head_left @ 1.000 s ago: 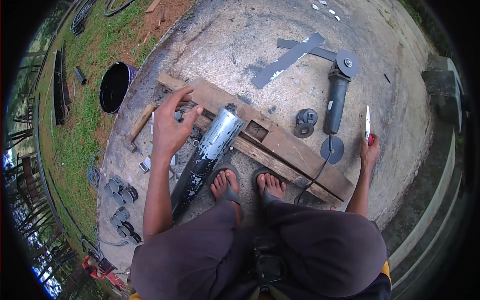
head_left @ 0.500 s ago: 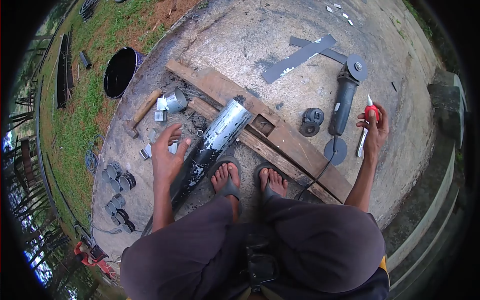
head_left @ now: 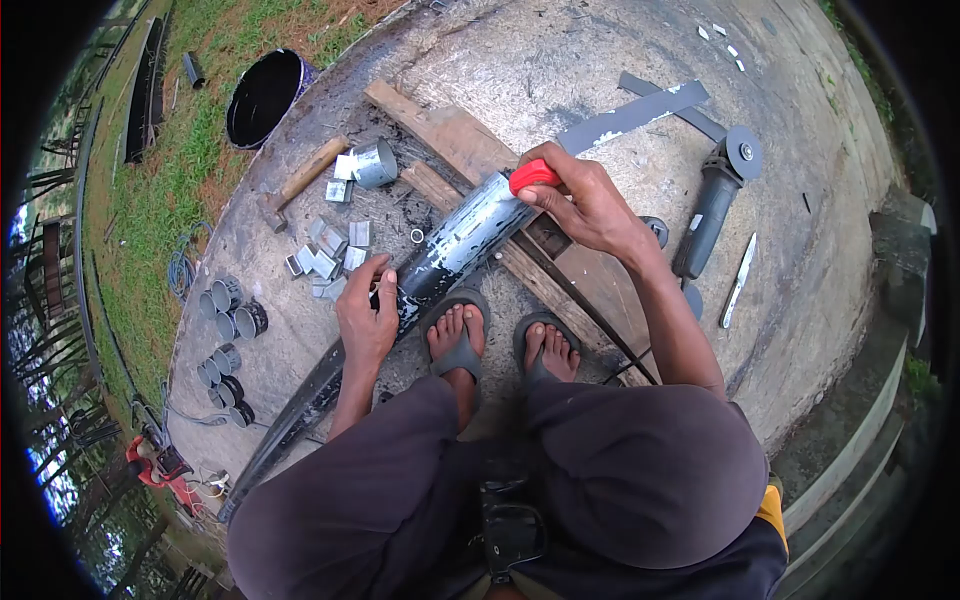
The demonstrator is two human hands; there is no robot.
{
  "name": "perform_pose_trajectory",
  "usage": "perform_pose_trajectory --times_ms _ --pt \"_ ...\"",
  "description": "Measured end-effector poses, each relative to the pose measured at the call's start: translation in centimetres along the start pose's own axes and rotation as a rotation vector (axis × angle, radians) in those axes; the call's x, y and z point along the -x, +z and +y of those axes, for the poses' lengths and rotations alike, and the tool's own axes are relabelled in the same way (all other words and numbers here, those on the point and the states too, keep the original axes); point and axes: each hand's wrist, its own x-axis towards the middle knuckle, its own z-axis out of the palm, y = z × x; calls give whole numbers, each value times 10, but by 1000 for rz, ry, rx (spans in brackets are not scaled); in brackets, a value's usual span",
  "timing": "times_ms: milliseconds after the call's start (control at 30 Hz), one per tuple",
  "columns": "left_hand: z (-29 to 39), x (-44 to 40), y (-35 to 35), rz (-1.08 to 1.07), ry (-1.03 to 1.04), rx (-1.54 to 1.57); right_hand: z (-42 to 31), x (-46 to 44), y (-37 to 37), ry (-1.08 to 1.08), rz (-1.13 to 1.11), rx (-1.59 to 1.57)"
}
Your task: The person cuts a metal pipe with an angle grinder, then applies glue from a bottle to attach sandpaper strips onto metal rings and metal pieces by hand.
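A long pipe, silvery with flaking black paint at its upper end and black lower down, slants between my feet and my left hand. My right hand pinches a small red squeeze bottle, tipped over the pipe's upper end; its nozzle is hidden from view. Beside the pipe's black part is my left hand, fingers half curled and thumb apart, close against the pipe's edge; whether it touches is unclear. Under the pipe's upper end lie wooden planks.
An angle grinder and a knife lie at right, with flat metal strips beyond. At left are a hammer, cut metal pieces, pipe rings and a black bucket.
My right hand has swung left from beside the grinder to the pipe's end, tipping the red bottle over. My left hand has come down beside the pipe, its fingers more curled.
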Motion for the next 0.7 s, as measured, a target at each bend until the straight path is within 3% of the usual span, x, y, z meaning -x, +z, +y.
perform_pose_trajectory --times_ms 167,700 --pt "-1 -2 1 -2 76 -55 -6 -14 -6 -18 -71 96" --pt "9 -1 1 4 29 -95 -11 -16 -5 -18 -155 190"
